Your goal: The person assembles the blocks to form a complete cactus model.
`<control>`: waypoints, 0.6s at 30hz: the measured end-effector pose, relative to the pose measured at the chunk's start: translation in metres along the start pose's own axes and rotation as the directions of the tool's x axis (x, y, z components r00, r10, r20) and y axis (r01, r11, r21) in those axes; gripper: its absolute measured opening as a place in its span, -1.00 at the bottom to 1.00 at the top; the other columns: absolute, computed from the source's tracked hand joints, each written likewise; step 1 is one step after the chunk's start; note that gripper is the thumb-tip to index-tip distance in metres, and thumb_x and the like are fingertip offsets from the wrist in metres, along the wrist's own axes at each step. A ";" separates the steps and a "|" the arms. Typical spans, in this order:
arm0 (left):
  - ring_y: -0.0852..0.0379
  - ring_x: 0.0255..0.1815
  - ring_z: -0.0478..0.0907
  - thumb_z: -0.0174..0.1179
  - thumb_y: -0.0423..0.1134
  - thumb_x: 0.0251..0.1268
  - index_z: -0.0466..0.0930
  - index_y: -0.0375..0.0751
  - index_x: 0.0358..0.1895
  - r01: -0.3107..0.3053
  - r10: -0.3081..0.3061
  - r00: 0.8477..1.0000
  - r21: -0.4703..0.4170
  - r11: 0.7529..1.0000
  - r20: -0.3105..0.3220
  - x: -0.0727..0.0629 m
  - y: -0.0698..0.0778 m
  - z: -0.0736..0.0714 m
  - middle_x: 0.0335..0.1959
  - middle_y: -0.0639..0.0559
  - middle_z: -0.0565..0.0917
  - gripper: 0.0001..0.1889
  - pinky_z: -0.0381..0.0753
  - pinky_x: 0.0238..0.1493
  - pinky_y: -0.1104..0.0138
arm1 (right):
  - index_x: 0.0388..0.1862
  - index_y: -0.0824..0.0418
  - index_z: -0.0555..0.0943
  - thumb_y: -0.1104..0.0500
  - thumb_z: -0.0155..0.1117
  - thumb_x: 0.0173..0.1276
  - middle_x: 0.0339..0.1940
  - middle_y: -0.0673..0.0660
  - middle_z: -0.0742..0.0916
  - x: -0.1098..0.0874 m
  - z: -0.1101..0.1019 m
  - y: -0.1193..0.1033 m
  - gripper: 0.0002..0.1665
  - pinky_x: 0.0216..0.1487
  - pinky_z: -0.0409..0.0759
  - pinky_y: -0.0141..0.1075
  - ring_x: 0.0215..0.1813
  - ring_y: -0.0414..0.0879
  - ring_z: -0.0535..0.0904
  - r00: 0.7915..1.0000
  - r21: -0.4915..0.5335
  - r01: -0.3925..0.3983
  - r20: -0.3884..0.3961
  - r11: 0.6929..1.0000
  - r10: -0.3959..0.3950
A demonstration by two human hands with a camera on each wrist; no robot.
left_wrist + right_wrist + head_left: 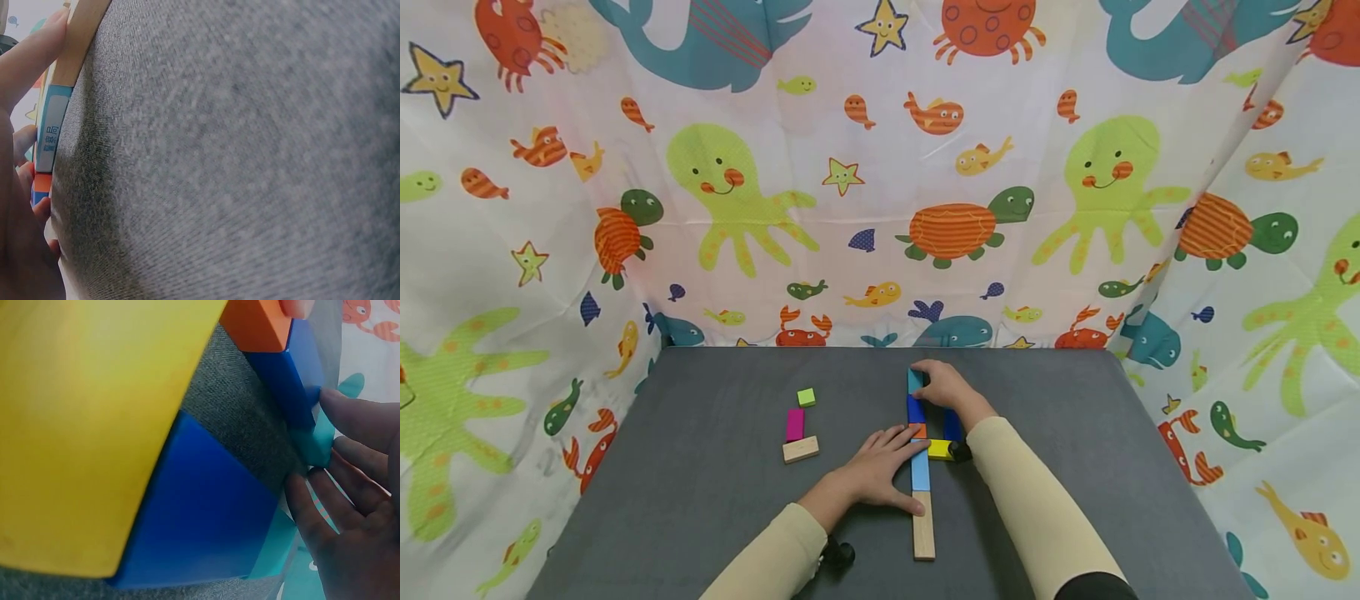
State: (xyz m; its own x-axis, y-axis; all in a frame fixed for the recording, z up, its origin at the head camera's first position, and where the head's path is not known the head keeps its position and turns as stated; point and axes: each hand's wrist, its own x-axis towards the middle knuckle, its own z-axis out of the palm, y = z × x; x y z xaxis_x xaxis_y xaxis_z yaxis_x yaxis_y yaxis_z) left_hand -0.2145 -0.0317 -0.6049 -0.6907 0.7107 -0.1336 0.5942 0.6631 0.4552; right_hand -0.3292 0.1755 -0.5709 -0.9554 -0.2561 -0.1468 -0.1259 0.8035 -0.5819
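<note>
Lengthwise, the block row (921, 471) (multicoloured) points forward.

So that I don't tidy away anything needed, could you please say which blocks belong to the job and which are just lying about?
Seemingly in the job:
teal block
blue block
orange block
light blue block
long wooden block
yellow block
second blue block
second teal block

Seemingly just lying about:
green cube
magenta block
short wooden block

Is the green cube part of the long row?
No, the green cube sits apart, well left of the long row.
</note>
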 end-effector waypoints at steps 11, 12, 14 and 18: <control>-0.05 0.77 -0.07 0.37 0.49 0.13 0.07 0.26 0.74 -0.005 0.005 1.000 0.002 1.000 0.000 0.000 0.002 -0.001 0.80 0.12 -0.06 0.13 -0.08 0.69 -0.18 | 0.54 0.30 0.49 0.17 0.28 0.60 0.57 0.34 0.50 -0.006 -0.011 -0.002 -0.40 0.54 0.36 0.21 0.59 0.31 0.37 0.993 -0.004 0.097 -0.068 0.995 -0.097; -0.05 0.77 -0.07 0.37 0.50 0.13 0.07 0.26 0.74 -0.004 0.004 1.000 0.001 1.000 0.000 0.000 0.002 -0.001 0.80 0.12 -0.06 0.13 -0.08 0.69 -0.19 | 0.54 0.28 0.49 0.17 0.27 0.60 0.57 0.33 0.50 -0.008 -0.013 -0.004 -0.41 0.54 0.35 0.22 0.60 0.31 0.36 0.992 0.006 0.102 -0.082 0.995 -0.101; -0.07 0.77 -0.07 0.36 0.51 0.12 0.07 0.27 0.74 -0.005 0.005 1.000 -0.003 1.000 0.002 -0.001 0.002 -0.001 0.80 0.12 -0.07 0.13 -0.09 0.69 -0.19 | 0.53 0.27 0.51 0.16 0.25 0.62 0.57 0.33 0.50 -0.012 -0.018 -0.006 -0.43 0.54 0.35 0.23 0.59 0.32 0.36 0.987 0.010 0.119 -0.112 0.993 -0.117; -0.09 0.76 -0.06 0.28 0.58 0.13 0.08 0.27 0.73 -0.023 0.023 1.000 -0.017 1.000 -0.006 -0.001 -0.002 0.001 0.79 0.11 -0.05 0.12 -0.09 0.68 -0.20 | 0.50 0.25 0.54 0.14 0.25 0.62 0.56 0.32 0.53 -0.024 -0.024 -0.008 -0.46 0.53 0.36 0.23 0.58 0.31 0.39 0.975 -0.005 0.155 -0.163 0.988 -0.153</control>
State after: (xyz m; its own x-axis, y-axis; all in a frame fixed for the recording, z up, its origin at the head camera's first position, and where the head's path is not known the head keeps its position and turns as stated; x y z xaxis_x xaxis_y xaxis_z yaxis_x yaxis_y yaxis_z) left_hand -0.2138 -0.0335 -0.6067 -0.6794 0.7243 -0.1175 0.6030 0.6424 0.4730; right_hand -0.3112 0.1883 -0.5436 -0.9554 -0.2853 0.0761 -0.2733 0.7568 -0.5938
